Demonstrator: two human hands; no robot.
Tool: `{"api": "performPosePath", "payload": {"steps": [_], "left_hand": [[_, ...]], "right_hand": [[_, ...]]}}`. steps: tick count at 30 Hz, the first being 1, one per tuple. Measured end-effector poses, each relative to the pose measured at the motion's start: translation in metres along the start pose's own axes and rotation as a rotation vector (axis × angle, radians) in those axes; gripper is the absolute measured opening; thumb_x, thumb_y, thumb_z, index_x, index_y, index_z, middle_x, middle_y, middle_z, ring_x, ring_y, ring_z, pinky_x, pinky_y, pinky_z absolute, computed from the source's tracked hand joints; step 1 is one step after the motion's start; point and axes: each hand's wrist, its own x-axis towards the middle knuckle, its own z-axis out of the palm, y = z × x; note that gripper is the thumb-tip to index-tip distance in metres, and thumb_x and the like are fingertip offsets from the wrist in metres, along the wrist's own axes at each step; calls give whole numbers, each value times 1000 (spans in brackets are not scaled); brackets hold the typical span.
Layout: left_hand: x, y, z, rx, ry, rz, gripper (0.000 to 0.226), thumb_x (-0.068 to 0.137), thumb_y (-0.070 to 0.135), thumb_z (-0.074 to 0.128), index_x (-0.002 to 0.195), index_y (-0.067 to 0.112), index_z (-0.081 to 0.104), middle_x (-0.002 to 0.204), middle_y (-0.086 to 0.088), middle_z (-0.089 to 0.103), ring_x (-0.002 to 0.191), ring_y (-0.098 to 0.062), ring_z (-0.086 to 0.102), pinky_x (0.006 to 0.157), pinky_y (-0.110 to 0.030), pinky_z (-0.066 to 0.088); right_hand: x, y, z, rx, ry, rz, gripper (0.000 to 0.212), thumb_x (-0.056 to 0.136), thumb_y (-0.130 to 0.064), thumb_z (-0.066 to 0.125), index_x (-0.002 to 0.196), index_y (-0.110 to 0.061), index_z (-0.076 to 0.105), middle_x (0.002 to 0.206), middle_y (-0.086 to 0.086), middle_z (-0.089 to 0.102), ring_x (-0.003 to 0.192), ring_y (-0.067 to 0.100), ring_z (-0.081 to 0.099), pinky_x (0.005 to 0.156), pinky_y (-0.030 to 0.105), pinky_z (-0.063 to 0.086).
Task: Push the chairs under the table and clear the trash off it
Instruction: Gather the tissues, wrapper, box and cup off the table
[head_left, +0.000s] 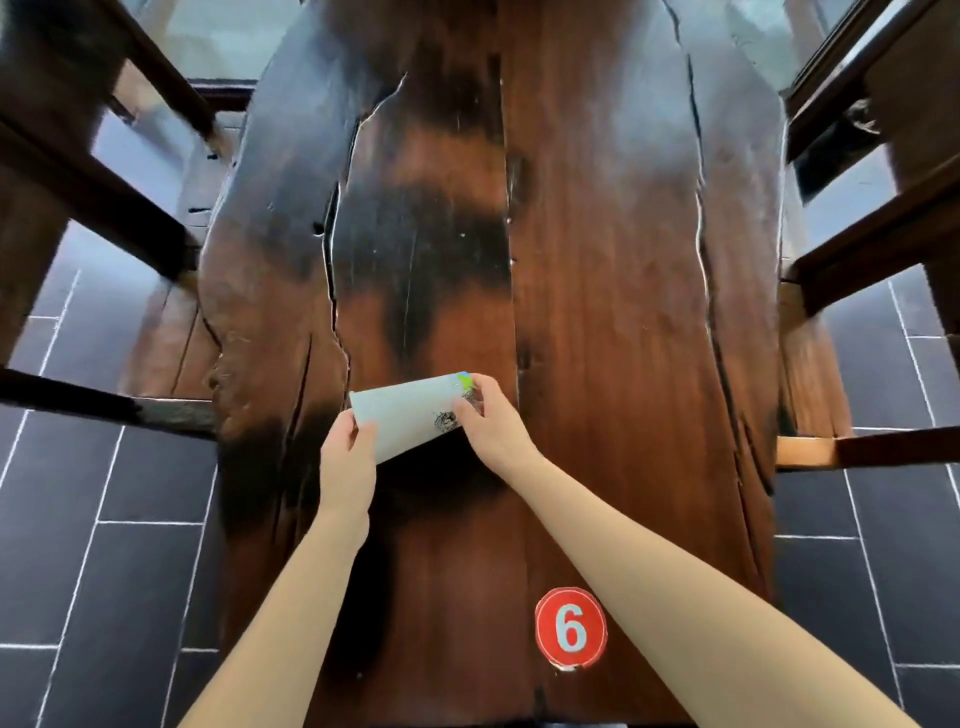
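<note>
Both hands hold a curled sheet of paper (410, 415) between them above the wooden table (597, 312), the left hand (347, 457) pinching its near-left corner and the right hand (493, 421) gripping its far-right edge.

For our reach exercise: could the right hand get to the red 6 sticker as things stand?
Probably yes: the red 6 sticker lies uncovered on the table, nearer the person than the right hand. That hand pinches the paper, though, and would have to release it.
</note>
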Motion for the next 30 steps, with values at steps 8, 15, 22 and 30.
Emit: {"api": "performPosePath", "payload": {"steps": [8, 15, 22, 30], "left_hand": [[-40, 4, 85, 296, -283, 198, 20, 95, 12, 51, 106, 21, 64, 99, 6, 67, 91, -3, 58, 85, -22, 47], [-112, -8, 197, 529, -491, 451, 15, 91, 14, 57, 105, 19, 57, 102, 6, 60, 90, -2, 57, 83, -9, 43], [-218, -52, 297, 582, -873, 472, 22, 90, 18, 60, 112, 19, 57, 101, 12, 61, 94, -3, 58, 78, -11, 44], [-330, -162, 366, 942, -1343, 411, 39, 88, 14, 59, 125, 20, 48, 121, 3, 57, 107, -7, 54, 94, -28, 44]], "right_hand": [[-51, 78, -91, 219, 605, -71, 4, 92, -14, 57, 91, -15, 61, 92, 0, 66, 84, 7, 60, 69, 9, 46], [-133, 165, -159, 392, 986, -12, 8, 92, -10, 58, 88, -15, 62, 85, -3, 65, 80, 8, 61, 72, 11, 47], [-239, 267, -199, 612, 1405, 231, 22, 92, -10, 57, 84, -30, 59, 83, -8, 65, 80, 10, 61, 77, 26, 51], [-341, 394, -194, 853, 1580, 626, 17, 91, -9, 58, 96, -25, 63, 99, 0, 65, 97, 18, 61, 88, 34, 50]]}}
